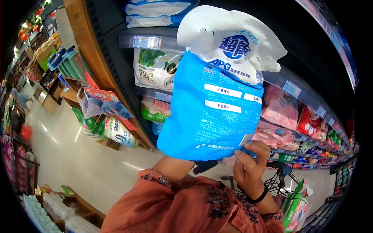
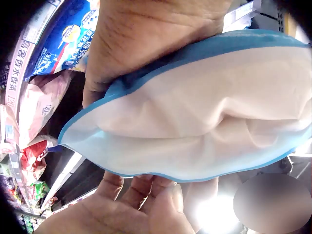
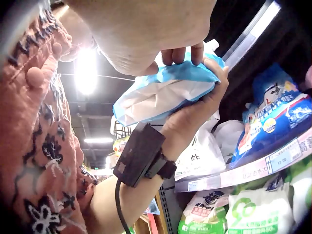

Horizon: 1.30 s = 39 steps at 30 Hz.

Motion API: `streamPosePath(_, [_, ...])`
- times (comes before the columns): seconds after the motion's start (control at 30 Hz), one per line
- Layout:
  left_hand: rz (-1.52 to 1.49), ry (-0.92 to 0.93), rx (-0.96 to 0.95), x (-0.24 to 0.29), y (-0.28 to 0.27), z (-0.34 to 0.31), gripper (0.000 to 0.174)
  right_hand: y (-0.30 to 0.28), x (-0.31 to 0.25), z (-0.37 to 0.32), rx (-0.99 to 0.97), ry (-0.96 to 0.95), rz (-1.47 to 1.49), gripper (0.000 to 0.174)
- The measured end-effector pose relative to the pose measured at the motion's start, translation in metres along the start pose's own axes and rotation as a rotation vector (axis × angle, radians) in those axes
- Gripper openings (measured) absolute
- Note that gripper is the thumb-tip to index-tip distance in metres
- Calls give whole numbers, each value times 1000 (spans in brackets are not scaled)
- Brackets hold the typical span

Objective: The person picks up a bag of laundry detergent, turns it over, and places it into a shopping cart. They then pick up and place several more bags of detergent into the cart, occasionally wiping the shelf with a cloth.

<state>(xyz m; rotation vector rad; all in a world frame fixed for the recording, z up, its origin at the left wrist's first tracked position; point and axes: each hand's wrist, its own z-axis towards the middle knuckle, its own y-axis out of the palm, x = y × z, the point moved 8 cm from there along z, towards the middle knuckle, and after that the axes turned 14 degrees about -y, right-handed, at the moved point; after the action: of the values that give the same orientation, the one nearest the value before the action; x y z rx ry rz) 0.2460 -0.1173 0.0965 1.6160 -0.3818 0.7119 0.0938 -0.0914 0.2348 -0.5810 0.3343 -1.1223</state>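
A large blue and white bag of soap powder is held up, its printed back towards the head camera. My left hand grips it from behind and beneath, with digits bent over its edge; in the head view the bag hides most of that hand. The bag's pale gusseted bottom shows in the left wrist view. My right hand is at the lower right corner, fingers loosely bent and fingertips touching the blue front near the edge. In the right wrist view this right hand sits just over the bag's blue border.
Shelves of bagged detergent stand ahead, with a white bag left and a pink bag right. A wooden shelf end borders the aisle. A black wire basket and green packs are low on the right.
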Motion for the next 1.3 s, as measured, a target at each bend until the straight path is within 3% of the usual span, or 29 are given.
streamPosePath(1.3, [26,1,-4,32,-49,4,54,31,-3,10,-127,69,-148,53])
